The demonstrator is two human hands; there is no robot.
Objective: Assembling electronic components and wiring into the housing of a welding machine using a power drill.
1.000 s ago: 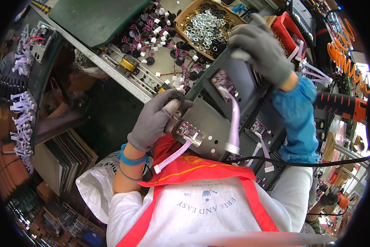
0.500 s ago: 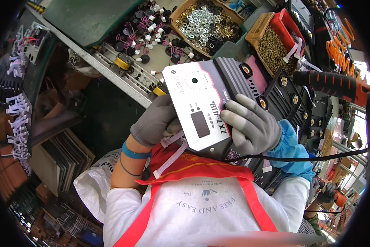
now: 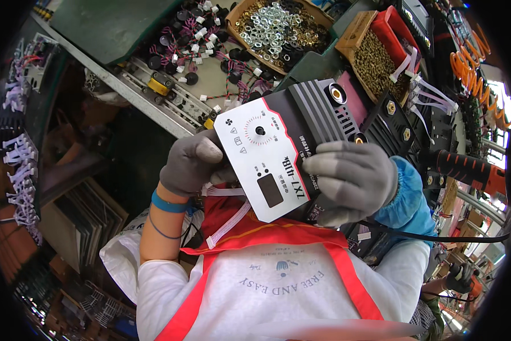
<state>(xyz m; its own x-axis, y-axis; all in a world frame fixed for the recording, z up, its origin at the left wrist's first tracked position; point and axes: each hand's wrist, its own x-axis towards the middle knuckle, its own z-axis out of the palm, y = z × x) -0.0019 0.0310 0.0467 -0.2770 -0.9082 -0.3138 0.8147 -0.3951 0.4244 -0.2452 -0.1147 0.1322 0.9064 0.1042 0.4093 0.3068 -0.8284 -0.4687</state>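
Held close above the chest between both gloved hands: white-and-black front panel (image 3: 278,156), long axis running near-left to far-right, left hand (image 3: 194,162) clasping its left edge, right hand (image 3: 355,179) wrapped over its near-right end, ribbon cable (image 3: 228,225) dangling beneath.

Bright, even light falls across the centre of the fisheye view, where focus is sharp. Glare whitens the window (image 3: 497,113) at the right rim. Straight edges bow toward a black circular border, and the left side under the table (image 3: 153,108) sinks into shadow.
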